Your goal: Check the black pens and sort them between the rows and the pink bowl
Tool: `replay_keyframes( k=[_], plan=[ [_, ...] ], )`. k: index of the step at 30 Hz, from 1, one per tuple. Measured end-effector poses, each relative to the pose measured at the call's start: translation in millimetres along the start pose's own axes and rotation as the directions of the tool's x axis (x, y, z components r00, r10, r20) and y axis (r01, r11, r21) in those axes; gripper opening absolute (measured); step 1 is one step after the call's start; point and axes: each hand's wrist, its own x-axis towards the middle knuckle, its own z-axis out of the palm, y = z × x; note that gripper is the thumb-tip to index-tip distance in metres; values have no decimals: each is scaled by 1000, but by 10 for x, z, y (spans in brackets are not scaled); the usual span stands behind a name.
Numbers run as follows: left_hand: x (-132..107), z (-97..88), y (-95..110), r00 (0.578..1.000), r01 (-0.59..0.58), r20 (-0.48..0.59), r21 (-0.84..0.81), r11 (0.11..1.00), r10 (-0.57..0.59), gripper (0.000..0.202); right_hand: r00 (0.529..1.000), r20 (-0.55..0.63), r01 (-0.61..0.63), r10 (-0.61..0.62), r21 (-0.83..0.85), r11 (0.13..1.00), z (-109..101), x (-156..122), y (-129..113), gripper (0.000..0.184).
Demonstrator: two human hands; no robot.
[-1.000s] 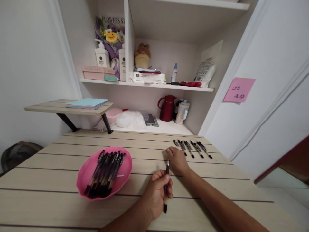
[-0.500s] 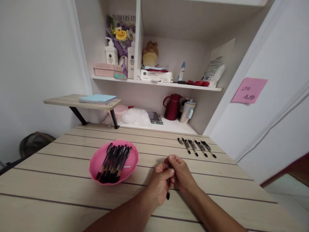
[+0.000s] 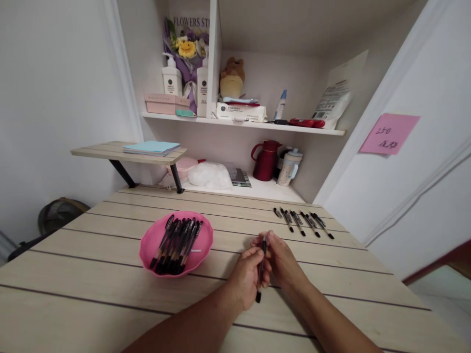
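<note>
Both my hands meet over the middle of the wooden table, and between them stands a black pen, nearly upright. My left hand wraps its fingers round the pen's lower barrel. My right hand pinches the pen's upper end with its fingertips. A pink bowl to the left holds several black pens. At the far right of the table, several more pens lie in a row, apart from both hands.
A small raised shelf with a blue notebook stands at the back left. Wall shelves behind hold a red jug, a cup, bottles and boxes. A pink sticky note hangs on the right wall.
My right hand drew back from beside the row of pens and joined the left hand on the pen, now gripping its top. The view has shifted slightly.
</note>
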Motion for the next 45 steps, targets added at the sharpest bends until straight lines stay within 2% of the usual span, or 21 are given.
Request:
replay_keyframes(
  k=[5,11,15,20,23,27,31,35,38,41,43,45],
  plan=[
    [1,-14,21,999,25,23,19,999,-26,25,997,-17,73,-73,38,997,-16,-1,-42,31],
    [0,-22,28,999,39,12,39,999,-39,21,998,24,63,-63,5,998,-50,14,-61,27],
    [5,-27,25,999,39,26,47,998,-40,21,998,30,60,-61,51,997,-68,11,-86,31],
    [0,-32,30,998,59,28,57,997,-60,22,998,42,50,-50,4,999,-106,34,-91,27],
    [-2,-36,33,997,62,43,55,997,-64,22,997,59,39,-43,53,998,-122,40,-92,30],
    [4,-48,29,996,70,55,46,996,-73,24,995,95,16,-16,3,1000,-130,34,-91,28],
    [9,-62,19,990,105,87,52,993,-109,25,996,41,82,-84,50,995,-171,77,-119,26],
    [6,-66,23,990,108,84,56,993,-112,24,985,-91,154,-146,93,984,-323,205,-198,25],
    [3,-66,31,991,105,78,51,993,-109,23,954,-217,209,-205,-2,978,-552,348,-278,26],
    [3,-64,34,992,98,72,37,995,-100,23,893,-348,213,-285,-231,949,-849,509,-356,29],
    [4,-61,34,994,93,62,30,995,-94,24,852,-377,184,-363,-432,883,-1040,611,-402,29],
    [5,-56,34,994,89,57,29,996,-91,24,839,-347,122,-419,-631,766,-1186,699,-445,28]
  ],
)
